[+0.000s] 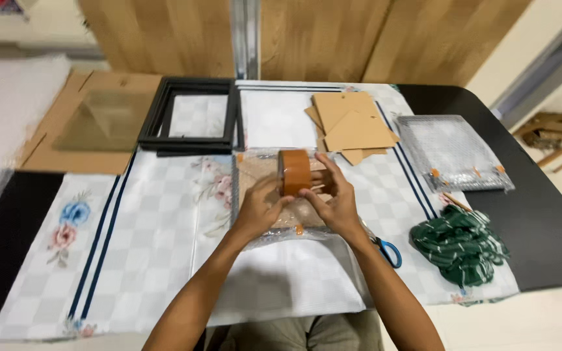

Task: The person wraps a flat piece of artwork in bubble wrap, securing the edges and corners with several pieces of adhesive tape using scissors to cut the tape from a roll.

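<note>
A brown roll of packing tape (294,171) stands on edge above a bubble-wrapped flat parcel (255,170) in the middle of the table. My left hand (259,207) and my right hand (334,198) both grip the roll, one on each side, with fingers resting over the parcel. Small orange tape pieces show on the wrap near my hands.
Black picture frames (193,117) lie at the back, a glass sheet (102,120) on cardboard at the left. Brown card corners (352,127), a second bubble-wrapped parcel (453,153), a green striped cloth (460,242) and blue-handled scissors (388,250) lie to the right.
</note>
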